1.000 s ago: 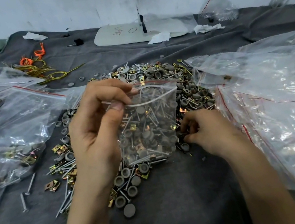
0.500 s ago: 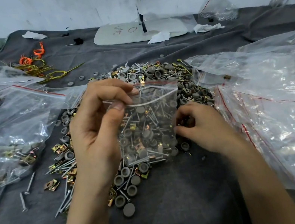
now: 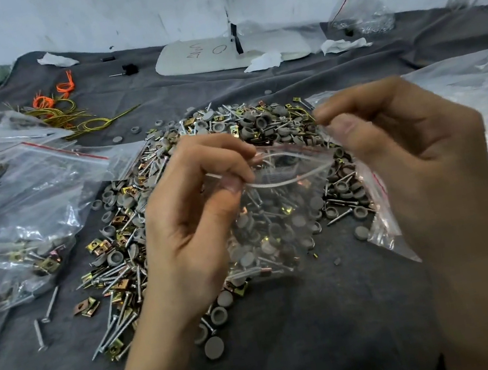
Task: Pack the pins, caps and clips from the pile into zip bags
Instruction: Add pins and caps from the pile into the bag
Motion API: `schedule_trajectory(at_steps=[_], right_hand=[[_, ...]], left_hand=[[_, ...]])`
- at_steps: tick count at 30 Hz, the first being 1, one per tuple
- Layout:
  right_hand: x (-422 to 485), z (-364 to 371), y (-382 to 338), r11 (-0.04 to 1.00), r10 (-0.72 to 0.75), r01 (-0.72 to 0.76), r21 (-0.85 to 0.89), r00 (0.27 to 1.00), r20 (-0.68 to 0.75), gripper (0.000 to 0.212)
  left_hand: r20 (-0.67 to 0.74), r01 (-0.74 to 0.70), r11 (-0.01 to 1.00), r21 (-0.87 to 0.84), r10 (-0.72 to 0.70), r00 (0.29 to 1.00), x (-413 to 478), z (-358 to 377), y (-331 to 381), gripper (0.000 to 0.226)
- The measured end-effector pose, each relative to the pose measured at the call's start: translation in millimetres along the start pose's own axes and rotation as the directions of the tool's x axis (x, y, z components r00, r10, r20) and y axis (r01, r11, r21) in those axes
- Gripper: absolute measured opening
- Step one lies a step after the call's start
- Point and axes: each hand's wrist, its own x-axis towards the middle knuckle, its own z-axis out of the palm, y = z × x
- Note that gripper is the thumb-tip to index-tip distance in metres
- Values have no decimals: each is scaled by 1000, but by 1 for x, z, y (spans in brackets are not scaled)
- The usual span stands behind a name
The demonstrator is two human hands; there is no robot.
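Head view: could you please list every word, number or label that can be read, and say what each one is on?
"O": handwritten on the white board at the back.
Handwritten marks left of it on the same board: too scrawled to read.
The zip bag in the hands: no print visible, only a red line along its seal.
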Motion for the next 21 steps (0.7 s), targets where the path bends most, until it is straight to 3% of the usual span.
schedule_trajectory(at_steps=[2,4,6,7,9,10,13,21], right_hand=[[2,-4,9,997,67,-65,29,993,-101,7],[2,-4,25,975,209,-214,-54,975,-76,11],[1,3,46,877,403,-351,-327,909,106,20],[-1,9,55,798,504,-367,-478,841,196,22],[-6,20,68,659,633,-347,-667,735,244,16],[-7,23,71,617,657,-341,-709,719,226,15],[-9,29,73,567,661,-346,-748,733,162,20],[-16,40,73,578,572,-312,-754,814,101,18]], left_hand=[[-35,3,1000,-26,-4,999,0,-3,-2,21],[-68,4,997,-78,-10,998,1,-7,-3,25],[-97,7,993,-114,-18,995,2,-10,-5,29],[-113,10,992,-123,-24,993,2,-11,-5,31],[-142,13,993,-121,-30,989,2,-14,-7,32],[-153,15,993,-116,-33,988,2,-15,-7,32],[-164,22,994,-107,-40,986,3,-18,-9,32],[-177,38,996,-80,-51,983,2,-21,-9,32]])
